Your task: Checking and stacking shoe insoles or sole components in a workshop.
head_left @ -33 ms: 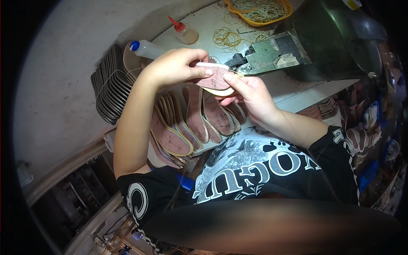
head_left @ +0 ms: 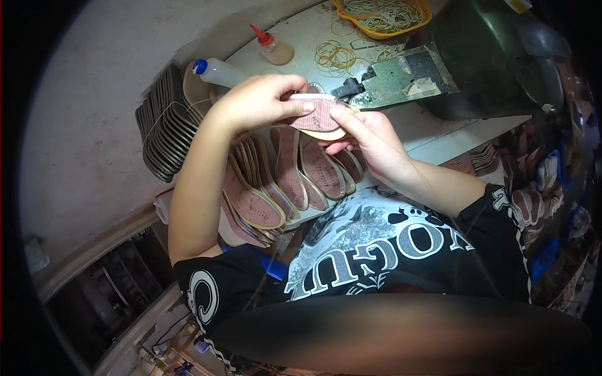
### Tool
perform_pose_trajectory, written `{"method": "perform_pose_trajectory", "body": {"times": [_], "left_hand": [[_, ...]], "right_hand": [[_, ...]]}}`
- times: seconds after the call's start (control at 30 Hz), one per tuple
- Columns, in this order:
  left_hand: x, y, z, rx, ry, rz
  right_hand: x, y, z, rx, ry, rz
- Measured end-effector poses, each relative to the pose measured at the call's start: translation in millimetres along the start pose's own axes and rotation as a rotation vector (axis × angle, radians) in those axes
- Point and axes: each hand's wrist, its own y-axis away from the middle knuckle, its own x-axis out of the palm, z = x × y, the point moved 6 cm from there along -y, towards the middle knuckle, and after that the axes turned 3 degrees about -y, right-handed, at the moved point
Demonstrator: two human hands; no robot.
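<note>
Insole (head_left: 320,117), pink w/ grid lines, held up over surface (head_left: 433,135), just L of green plate (head_left: 387,83). L hand (head_left: 266,100): grip closed on its L end, thumb on top. R hand (head_left: 370,141): grip pinching R end, thumb on top too. More insoles (head_left: 257,210) stacked below, nearer body; black curved pcs (head_left: 166,128) bundled far L; red-nozzled bottle (head_left: 278,52) & yellow basket (head_left: 384,34) of pale bands (head_left: 392,22) toward back.

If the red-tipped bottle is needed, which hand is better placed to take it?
Probably the left hand: it is nearer to the bottle, while the right hand is farther off. Both hold the pink insole, so the left must let go.
</note>
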Motion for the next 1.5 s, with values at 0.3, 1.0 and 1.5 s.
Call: {"method": "perform_pose_trajectory", "body": {"times": [0.3,1.0,1.5], "left_hand": [[35,29,-16,-0.135,0.111,-0.15],[61,28,-12,-0.388,0.736,-0.187],[51,13,38,-0.165,1.014,-0.698]], "right_hand": [[2,5,11,0.018,0.119,0.054],[-60,72,15,0.173,0.256,0.29],[-9,25,6,0.002,-0.029,0.204]]}}
